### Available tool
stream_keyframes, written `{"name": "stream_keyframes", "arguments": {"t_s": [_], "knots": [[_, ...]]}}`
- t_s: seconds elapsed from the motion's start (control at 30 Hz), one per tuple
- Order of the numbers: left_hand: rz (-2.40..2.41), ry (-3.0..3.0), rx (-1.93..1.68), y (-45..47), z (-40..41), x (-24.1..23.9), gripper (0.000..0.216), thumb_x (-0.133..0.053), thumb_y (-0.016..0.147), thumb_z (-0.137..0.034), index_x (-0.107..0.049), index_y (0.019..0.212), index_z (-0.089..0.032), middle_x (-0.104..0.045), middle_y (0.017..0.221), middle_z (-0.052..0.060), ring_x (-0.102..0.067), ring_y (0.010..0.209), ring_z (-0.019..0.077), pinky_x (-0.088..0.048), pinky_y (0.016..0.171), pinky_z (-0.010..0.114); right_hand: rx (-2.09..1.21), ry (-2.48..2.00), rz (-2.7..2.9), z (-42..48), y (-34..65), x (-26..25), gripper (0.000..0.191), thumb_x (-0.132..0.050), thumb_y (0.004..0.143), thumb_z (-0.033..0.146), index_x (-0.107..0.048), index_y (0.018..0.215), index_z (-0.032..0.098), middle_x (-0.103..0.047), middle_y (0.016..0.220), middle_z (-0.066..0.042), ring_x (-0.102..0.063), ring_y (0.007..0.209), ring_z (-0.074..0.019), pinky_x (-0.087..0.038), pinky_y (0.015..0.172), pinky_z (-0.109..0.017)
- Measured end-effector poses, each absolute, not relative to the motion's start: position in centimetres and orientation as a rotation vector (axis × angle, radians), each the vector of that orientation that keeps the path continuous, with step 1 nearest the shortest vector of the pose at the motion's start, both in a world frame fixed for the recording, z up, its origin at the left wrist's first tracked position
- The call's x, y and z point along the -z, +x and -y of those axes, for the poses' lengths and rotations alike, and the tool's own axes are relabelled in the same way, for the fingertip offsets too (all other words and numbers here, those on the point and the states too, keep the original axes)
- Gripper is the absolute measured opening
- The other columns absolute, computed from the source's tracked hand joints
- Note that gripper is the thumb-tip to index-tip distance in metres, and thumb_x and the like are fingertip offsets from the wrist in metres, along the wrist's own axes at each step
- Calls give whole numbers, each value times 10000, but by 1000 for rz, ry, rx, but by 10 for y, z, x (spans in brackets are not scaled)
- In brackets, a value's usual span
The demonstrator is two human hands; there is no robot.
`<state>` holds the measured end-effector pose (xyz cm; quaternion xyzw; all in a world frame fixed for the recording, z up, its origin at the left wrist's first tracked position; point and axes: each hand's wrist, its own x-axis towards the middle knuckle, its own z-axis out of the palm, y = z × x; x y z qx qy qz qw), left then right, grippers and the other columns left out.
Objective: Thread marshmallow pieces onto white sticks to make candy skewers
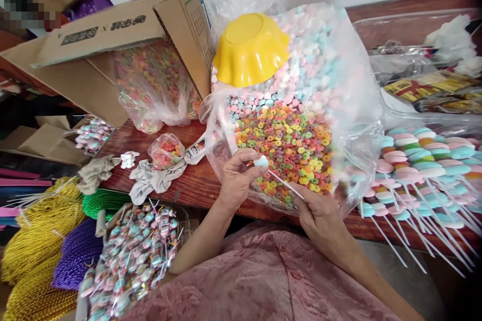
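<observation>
Far left there's a heap of shiny gold twisted cord [37,256], then a bin full of pastel candies on white sticks [133,246], those pointing every which way. Above them, a brown cardboard box [103,35] lies open with a clear plastic bag of colourful gummy rings [150,83] inside it. Crumpled pale grey cloth gloves [156,178] sit on the dark red wooden table [194,183].

Mid-frame, the left hand [238,178] has thumb and fingertips pinched on a small, round, pale blue marshmallow [261,161], just in front of the loose gummy rings [286,145]. A thin white stick [285,183] slants from there down to the right, tip at the marshmallow and aimed up-left. Can't honestly tell if it's gone in, fingers are in the way. The right hand [320,215] is closed around the stick's lower end.

Behind, a yellow wavy-rimmed bowl [252,50] sits upside down on pastel marshmallows [309,50]. Far right, loaded marshmallow skewers [422,160] lie piled, bare stick ends pointing down-right.
</observation>
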<state>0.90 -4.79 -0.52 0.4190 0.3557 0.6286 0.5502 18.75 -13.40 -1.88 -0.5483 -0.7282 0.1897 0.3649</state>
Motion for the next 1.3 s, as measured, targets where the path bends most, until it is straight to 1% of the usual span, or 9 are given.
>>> {"name": "stream_keyframes", "arguments": {"t_s": [0.13, 0.3, 0.43, 0.6, 0.8, 0.97, 1.07, 1.17, 1.3], "knots": [[-895, 1152, -1567, 7, 49, 13, 234, -928, 606, -248, -764, 772, -233, -683, 866, -12, -649, 806, 106, -566, 717, 220, -464, -1434, 1898, 134, 185, 21, 351, -445, 966, 155, -717, 1187, 147, -784, 888, -74, -739, 704, -204, -576, 609, -278], [-942, 1568, -1702, 3, 50, 12, 120, -845, 726, -194, -774, 812, -237, -736, 804, 13, -684, 798, 137, -579, 763, 275, -514, -1426, 1921, 135, 181, 22, 379, -437, 964, 142, -688, 1246, 157, -786, 967, -93, -749, 759, -217, -597, 694, -317], [-936, 1712, -1708, 3, 53, 6, 151, -804, 762, -125, -777, 855, -241, -756, 815, 13, -697, 778, 135, -574, 762, 277, -533, -1353, 1856, 137, 174, 18, 364, -449, 964, 123, -689, 1236, 150, -780, 913, -73, -727, 708, -189, -571, 644, -279], [-959, 1603, -1720, 3, 57, 9, 170, -806, 757, -112, -772, 860, -243, -745, 826, -2, -693, 785, 124, -565, 752, 255, -559, -1283, 1732, 140, 163, 20, 354, -467, 957, 109, -702, 1211, 183, -748, 811, -27, -685, 623, -162, -543, 590, -258], [-976, 1520, -1714, 4, 56, 17, 139, -827, 740, -146, -773, 830, -237, -715, 811, -10, -670, 774, 108, -567, 751, 236, -563, -1264, 1680, 134, 153, 24, 342, -464, 970, 132, -706, 1205, 185, -750, 828, -35, -705, 678, -168, -556, 625, -264], [-994, 1104, -1487, 6, 53, 29, 351, -861, 719, -332, -760, 1048, -266, -684, 958, -6, -666, 829, 118, -595, 732, 236, -628, -1289, 1709, 128, 152, 21, 366, -428, 980, 144, -699, 1225, 170, -762, 915, -56, -700, 693, -159, -560, 656, -257], [-981, 1211, -1411, 5, 55, 32, 269, -809, 780, -359, -769, 1019, -244, -687, 1090, 34, -671, 986, 165, -602, 845, 286, -654, -1339, 1698, 127, 153, 21, 332, -424, 994, 178, -718, 1149, 179, -718, 775, -18, -620, 579, -136, -516, 589, -240], [-1004, 1463, -1433, 3, 59, 34, 250, -753, 841, -297, -759, 1086, -255, -736, 1094, 51, -677, 1062, 192, -571, 976, 362, -649, -1354, 1675, 127, 155, 23, 305, -433, 995, 205, -726, 1077, 177, -645, 665, 10, -552, 521, -125, -478, 544, -233], [-981, 1772, -1434, 5, 70, 36, 274, -702, 876, -224, -735, 1146, -258, -758, 1124, 68, -702, 1055, 203, -569, 978, 384, -678, -1329, 1636, 129, 155, 26, 280, -452, 991, 215, -726, 1039, 181, -656, 690, 4, -597, 570, -133, -498, 578, -235]]}}
